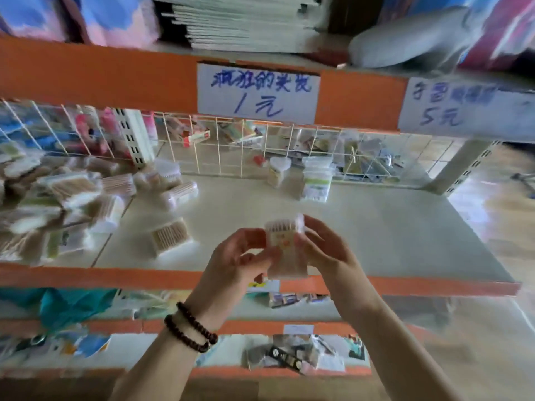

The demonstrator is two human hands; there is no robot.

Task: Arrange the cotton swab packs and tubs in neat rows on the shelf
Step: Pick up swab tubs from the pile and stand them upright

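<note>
Head view: swab pack (285,247) upright between pinching fingers of left hand (237,256) and right hand (324,250)

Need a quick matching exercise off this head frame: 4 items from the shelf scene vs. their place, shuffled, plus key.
Items:
1. swab pack
2. heart-lidded tub
3. green-labelled packs
4. loose pile of swab packs

Places:
A. heaped at the shelf's left end
B. stacked upright at the back by the wire grid, right of the tub
C. held between left hand and right hand, over the shelf's front edge
D. standing at the back by the wire grid, left of the stack

Pairs: 1-C, 2-D, 3-B, 4-A
</note>
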